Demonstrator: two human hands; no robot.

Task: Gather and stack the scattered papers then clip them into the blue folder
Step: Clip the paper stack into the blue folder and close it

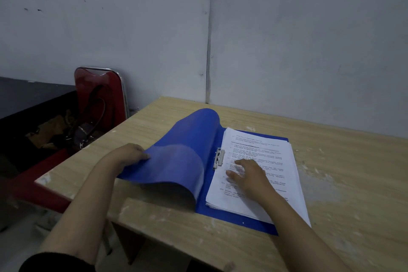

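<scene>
I see the papers (260, 172) stacked on the open blue folder (231, 216) on the tabletop (342, 194), under its clip (219, 158); my left hand (130, 153) grips the curled cover (181, 157); my right hand (249, 174) lies flat on the stack; closing comes next, I judge.

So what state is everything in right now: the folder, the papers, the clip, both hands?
blue folder: open on the table, front cover curled up.
papers: stacked inside the folder.
clip: on the stack's left edge.
left hand: grips the cover's edge.
right hand: fingers straight, resting on the papers.
</scene>
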